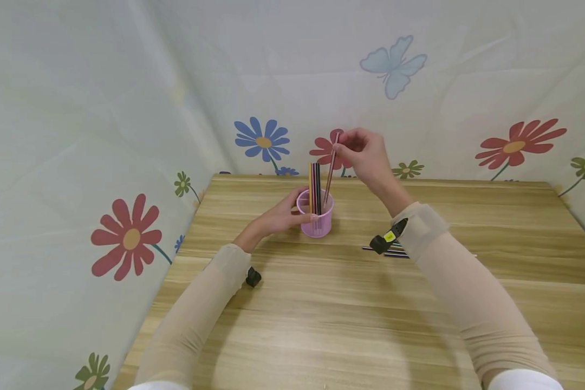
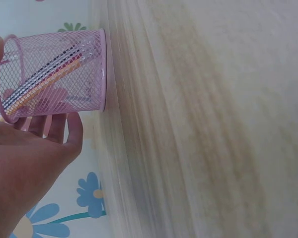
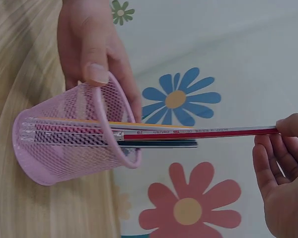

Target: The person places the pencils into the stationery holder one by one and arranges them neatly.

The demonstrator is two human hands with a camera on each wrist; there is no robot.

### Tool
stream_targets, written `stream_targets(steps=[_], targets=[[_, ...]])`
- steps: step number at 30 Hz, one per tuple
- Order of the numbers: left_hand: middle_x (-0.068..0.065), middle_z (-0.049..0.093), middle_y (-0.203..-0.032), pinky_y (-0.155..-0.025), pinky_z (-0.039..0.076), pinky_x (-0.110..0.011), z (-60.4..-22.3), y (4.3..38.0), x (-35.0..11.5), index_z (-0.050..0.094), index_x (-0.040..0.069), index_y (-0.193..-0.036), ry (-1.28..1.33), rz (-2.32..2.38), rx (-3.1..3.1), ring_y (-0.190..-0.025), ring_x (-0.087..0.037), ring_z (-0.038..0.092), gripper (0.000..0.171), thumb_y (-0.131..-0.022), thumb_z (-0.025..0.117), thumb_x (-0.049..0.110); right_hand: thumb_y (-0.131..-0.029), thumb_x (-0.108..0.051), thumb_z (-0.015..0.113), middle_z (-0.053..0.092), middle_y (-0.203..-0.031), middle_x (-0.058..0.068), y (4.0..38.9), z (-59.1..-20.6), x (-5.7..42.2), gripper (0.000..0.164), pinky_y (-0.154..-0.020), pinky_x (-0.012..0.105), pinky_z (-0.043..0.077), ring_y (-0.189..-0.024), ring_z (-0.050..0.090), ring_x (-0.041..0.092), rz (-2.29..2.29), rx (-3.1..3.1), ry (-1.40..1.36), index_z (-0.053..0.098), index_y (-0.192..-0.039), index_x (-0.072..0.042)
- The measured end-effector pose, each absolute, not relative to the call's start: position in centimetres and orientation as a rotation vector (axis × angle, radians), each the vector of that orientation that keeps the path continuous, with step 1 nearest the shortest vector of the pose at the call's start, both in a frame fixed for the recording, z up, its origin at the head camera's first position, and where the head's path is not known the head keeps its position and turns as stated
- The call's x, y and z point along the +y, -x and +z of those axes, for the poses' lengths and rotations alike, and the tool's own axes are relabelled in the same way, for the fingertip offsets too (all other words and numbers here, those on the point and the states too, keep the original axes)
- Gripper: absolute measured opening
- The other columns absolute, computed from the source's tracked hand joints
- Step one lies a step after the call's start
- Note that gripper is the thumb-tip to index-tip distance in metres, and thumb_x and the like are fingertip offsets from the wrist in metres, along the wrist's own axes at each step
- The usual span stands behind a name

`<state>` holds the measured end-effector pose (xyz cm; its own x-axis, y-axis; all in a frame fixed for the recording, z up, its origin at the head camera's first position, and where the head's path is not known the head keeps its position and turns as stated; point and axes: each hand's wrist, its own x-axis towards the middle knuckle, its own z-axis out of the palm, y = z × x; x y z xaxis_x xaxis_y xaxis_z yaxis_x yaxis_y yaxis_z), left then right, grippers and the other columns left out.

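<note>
In the head view a pink mesh pencil cup (image 1: 323,225) stands upright on the table, with several pencils (image 1: 314,187) leaning inside it. My left hand (image 1: 281,218) holds the cup from its left, the thumb near the rim and fingers around the far side; the left wrist view shows those fingers against the mesh (image 2: 54,74). Above the cup my right hand (image 1: 368,157) pinches a red pencil (image 3: 228,132) by its upper end. That pencil's lower end, with a metal ferrule, is just inside the rim. Yellow and dark pencils lie beside it.
Several more pencils (image 1: 392,254) lie on the wooden table (image 1: 292,314), right of the cup and partly hidden by my right wrist. A flower-printed cloth wall (image 1: 302,81) rises behind the table's far edge and along its left side.
</note>
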<state>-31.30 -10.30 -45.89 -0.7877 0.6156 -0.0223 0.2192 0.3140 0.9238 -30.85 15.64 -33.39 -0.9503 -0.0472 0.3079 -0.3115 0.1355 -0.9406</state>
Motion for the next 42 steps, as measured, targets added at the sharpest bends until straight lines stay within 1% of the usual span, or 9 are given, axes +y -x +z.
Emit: stream_targets(steps=[4,5,10,15,20,26,32,38,42], targets=[[-0.006,0.041,-0.160,-0.123,0.039,-0.048,-45.8,31.3,-10.3,0.026,0.019,-0.165,-0.751,1.476,2.199,-0.148,-0.023,0.040,0.086,-0.098,0.079,0.029,-0.099,-0.015,0.077,0.068,-0.102,0.007,30.9,-34.2,15.3,0.017,-0.074,0.023,0.054,-0.092,0.062,0.020,1.900,-2.229,-0.343,0.070,-0.109,-0.003],[-0.006,0.041,-0.161,-0.123,0.039,-0.048,-45.8,31.3,-10.2,0.027,0.019,-0.165,-0.754,1.480,2.194,-0.149,-0.024,0.040,0.086,-0.098,0.079,0.028,-0.100,-0.014,0.077,0.068,-0.103,0.007,30.9,-34.5,15.3,0.016,-0.075,0.025,0.055,-0.092,0.062,0.020,1.900,-2.236,-0.345,0.070,-0.109,-0.003],[-0.007,0.042,-0.160,-0.122,0.040,-0.047,-46.1,31.3,-10.1,0.027,0.018,-0.165,-0.750,1.491,2.177,-0.148,-0.024,0.041,0.086,-0.097,0.079,0.026,-0.099,-0.015,0.077,0.068,-0.104,0.008,30.9,-35.7,15.0,0.017,-0.076,0.029,0.057,-0.092,0.063,0.021,1.887,-2.299,-0.313,0.072,-0.110,-0.003],[-0.005,0.043,-0.159,-0.121,0.041,-0.045,-46.3,31.2,-10.1,0.028,0.018,-0.165,-0.735,1.497,2.184,-0.147,-0.022,0.042,0.087,-0.097,0.081,0.027,-0.099,-0.013,0.077,0.070,-0.105,0.010,30.9,-36.7,14.6,0.018,-0.080,0.026,0.060,-0.094,0.068,0.022,1.928,-2.307,-0.298,0.071,-0.111,-0.003],[-0.005,0.041,-0.161,-0.122,0.040,-0.046,-46.1,31.1,-10.2,0.027,0.021,-0.165,-0.740,1.493,2.188,-0.149,-0.022,0.040,0.086,-0.097,0.080,0.028,-0.099,-0.010,0.076,0.071,-0.103,0.010,30.8,-37.5,14.4,0.014,-0.083,0.027,0.062,-0.094,0.070,0.023,1.943,-2.325,-0.281,0.071,-0.110,-0.002],[-0.007,0.041,-0.160,-0.122,0.040,-0.046,-46.0,31.0,-10.2,0.027,0.017,-0.165,-0.735,1.495,2.189,-0.148,-0.024,0.041,0.086,-0.097,0.080,0.025,-0.099,-0.005,0.075,0.071,-0.104,0.014,30.8,-38.3,14.0,0.013,-0.085,0.027,0.061,-0.093,0.071,0.023,1.954,-2.306,-0.283,0.071,-0.109,0.002],[-0.005,0.041,-0.161,-0.122,0.040,-0.048,-46.0,31.0,-10.3,0.027,0.018,-0.165,-0.732,1.504,2.187,-0.148,-0.024,0.041,0.087,-0.097,0.080,0.029,-0.099,-0.007,0.075,0.070,-0.107,0.014,31.0,-38.9,13.6,0.014,-0.082,0.027,0.060,-0.092,0.068,0.021,1.918,-2.338,-0.251,0.071,-0.110,0.002],[-0.003,0.041,-0.160,-0.122,0.040,-0.046,-45.9,30.9,-10.3,0.028,0.020,-0.164,-0.732,1.504,2.190,-0.147,-0.022,0.041,0.086,-0.097,0.080,0.028,-0.098,-0.003,0.075,0.071,-0.103,0.015,31.0,-39.1,13.3,0.012,-0.078,0.024,0.058,-0.087,0.069,0.019,1.898,-2.339,-0.255,0.071,-0.108,0.003],[-0.003,0.042,-0.160,-0.122,0.040,-0.046,-45.8,30.9,-10.3,0.028,0.020,-0.164,-0.737,1.505,2.192,-0.147,-0.022,0.042,0.085,-0.097,0.080,0.028,-0.098,-0.005,0.075,0.072,-0.101,0.015,31.1,-39.1,13.2,0.012,-0.076,0.023,0.058,-0.086,0.070,0.019,1.866,-2.344,-0.253,0.071,-0.106,0.003]])
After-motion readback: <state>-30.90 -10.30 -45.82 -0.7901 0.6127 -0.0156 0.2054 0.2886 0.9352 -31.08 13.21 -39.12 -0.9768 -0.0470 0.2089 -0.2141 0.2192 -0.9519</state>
